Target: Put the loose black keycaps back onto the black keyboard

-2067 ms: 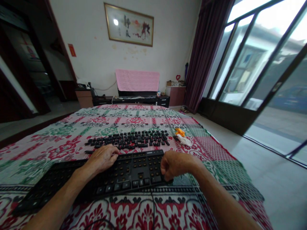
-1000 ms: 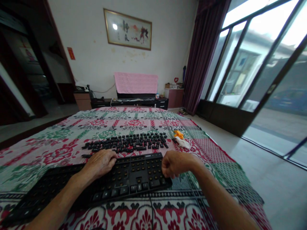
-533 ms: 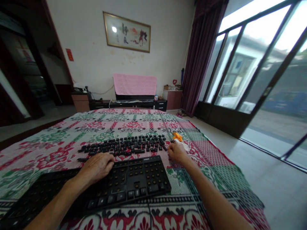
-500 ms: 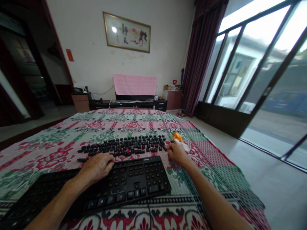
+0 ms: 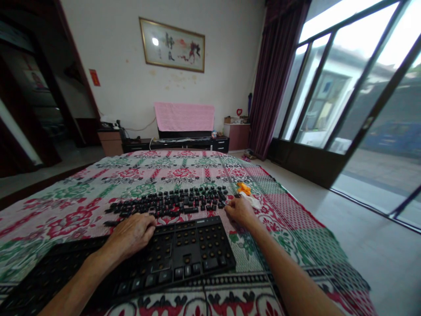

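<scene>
A black keyboard (image 5: pixel 177 241) lies at an angle on the patterned cloth, most of its keys off and the round sockets showing. A few keys remain along its near edge. My left hand (image 5: pixel 134 230) rests on the keyboard's far edge, fingers curled over it. Beyond the keyboard, many loose black keycaps (image 5: pixel 171 201) are spread in rough rows. At the right end of these rows is my right hand (image 5: pixel 241 210), thumb and fingers pinched together at a small dark keycap (image 5: pixel 225 203), partly hidden by the fingertips.
Just past my right hand lie an orange item (image 5: pixel 244 188) and a crumpled white item (image 5: pixel 252 200). The patterned cloth (image 5: pixel 184 162) covers the table, its edge hanging at the right. A low cabinet with a pink cloth (image 5: pixel 184 116) stands by the wall; glass doors are at the right.
My right hand has shifted slightly left and nearer, its fingertips now beside the end keycaps. My left hand stays on the keyboard.
</scene>
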`<move>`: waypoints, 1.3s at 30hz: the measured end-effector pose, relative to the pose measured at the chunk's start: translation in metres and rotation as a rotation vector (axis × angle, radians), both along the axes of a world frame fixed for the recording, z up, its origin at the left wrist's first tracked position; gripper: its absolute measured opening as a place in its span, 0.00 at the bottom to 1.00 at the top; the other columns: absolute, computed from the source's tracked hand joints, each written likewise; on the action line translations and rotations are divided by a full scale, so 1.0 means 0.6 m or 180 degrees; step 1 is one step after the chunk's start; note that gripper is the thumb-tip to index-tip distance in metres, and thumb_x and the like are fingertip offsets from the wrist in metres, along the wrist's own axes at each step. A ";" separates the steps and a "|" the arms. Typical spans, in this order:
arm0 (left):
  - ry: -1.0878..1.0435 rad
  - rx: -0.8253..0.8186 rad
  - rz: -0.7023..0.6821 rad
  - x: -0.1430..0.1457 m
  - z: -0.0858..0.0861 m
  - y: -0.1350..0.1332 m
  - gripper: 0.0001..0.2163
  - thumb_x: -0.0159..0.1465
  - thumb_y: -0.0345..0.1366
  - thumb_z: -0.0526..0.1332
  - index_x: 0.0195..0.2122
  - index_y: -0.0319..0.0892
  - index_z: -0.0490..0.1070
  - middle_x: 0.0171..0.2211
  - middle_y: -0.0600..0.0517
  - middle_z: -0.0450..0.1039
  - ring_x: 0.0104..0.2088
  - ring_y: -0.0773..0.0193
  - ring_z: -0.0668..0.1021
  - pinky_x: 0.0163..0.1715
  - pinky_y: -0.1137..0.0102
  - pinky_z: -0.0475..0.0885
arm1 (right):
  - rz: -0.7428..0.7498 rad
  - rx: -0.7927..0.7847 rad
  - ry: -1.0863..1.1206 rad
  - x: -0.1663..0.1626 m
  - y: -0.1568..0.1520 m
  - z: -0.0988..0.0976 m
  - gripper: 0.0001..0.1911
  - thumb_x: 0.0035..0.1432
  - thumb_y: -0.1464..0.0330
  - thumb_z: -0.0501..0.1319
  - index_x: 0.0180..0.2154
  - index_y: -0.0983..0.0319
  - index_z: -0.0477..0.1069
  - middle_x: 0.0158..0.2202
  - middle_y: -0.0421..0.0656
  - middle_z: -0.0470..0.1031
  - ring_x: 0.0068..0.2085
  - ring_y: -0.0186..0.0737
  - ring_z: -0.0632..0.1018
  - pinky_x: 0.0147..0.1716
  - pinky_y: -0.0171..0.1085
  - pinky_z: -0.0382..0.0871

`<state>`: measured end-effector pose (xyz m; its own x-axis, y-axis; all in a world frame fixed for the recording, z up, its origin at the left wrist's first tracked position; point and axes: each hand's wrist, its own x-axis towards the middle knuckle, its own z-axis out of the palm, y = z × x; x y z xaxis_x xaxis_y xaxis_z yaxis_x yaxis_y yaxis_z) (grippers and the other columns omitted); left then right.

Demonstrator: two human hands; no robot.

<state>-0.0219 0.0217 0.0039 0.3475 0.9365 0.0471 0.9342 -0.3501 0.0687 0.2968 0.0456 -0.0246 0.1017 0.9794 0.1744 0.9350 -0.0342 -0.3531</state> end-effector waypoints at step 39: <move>-0.0007 0.0034 -0.0007 0.000 0.000 0.001 0.12 0.55 0.37 0.48 0.34 0.46 0.70 0.33 0.52 0.71 0.36 0.63 0.70 0.37 0.70 0.61 | 0.0942 -0.0127 -0.0117 0.025 -0.007 0.016 0.21 0.40 0.74 0.54 0.41 0.60 0.67 0.29 0.41 0.70 0.30 0.35 0.68 0.28 0.30 0.57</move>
